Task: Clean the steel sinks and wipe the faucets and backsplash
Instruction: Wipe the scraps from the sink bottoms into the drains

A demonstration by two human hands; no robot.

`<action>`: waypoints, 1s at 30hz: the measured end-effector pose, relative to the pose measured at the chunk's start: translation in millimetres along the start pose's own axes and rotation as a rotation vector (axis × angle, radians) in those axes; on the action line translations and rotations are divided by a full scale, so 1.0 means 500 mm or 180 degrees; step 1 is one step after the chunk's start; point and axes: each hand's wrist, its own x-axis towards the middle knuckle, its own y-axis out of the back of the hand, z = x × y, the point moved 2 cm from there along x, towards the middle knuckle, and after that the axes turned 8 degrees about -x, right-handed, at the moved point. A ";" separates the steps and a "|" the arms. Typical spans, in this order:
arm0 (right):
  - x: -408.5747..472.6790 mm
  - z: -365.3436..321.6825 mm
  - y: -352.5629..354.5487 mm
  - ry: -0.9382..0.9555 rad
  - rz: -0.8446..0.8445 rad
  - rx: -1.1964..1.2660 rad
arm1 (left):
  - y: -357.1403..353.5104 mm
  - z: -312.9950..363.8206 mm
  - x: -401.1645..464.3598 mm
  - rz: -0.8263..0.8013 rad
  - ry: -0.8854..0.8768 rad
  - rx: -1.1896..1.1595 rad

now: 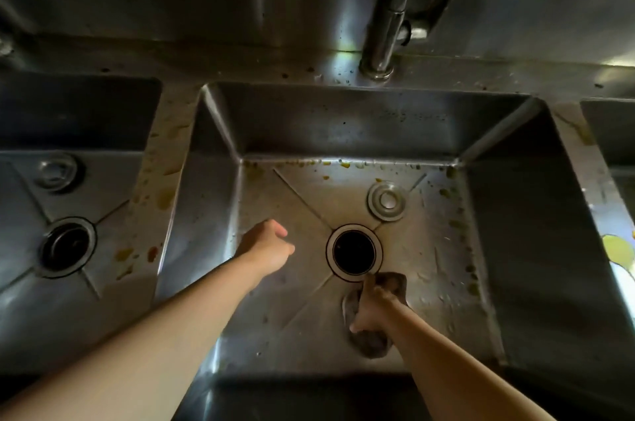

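The middle sink (360,125) is a deep steel basin with creased floor panels running to an open drain (354,252). A loose round drain stopper (386,201) lies on the sink floor just beyond the drain, apart from it. Yellow-green food residue (345,164) lines the seam between floor and back wall and trails down the right side of the floor.

The right hand (372,310) is inside the basin, near the front of the floor, its grip closed around a dark cloth (374,343) that is pressed against the steel just in front of the drain rim. Cloth shows above and below the hand.

The left hand (268,248) hovers over the left floor panel with fingers loosely curled, grip narrow and holding nothing; contact with the floor cannot be determined.

The faucet (388,14) rises from the steel tabletop (275,66) behind the basin, right of centre. The ledge around its base carries water drops and dark specks. The backsplash (171,4) stands behind it.

The left sink (68,111) has its own open drain and a stopper lying on its floor. The divider (161,180) between the two basins shows orange-brown stains. A third basin (611,131) is partly visible at the right edge.
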 end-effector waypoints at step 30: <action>0.053 0.280 0.342 0.0138 0.1733 0.1617 | -0.352 0.278 0.164 -0.0096 -0.1605 0.2216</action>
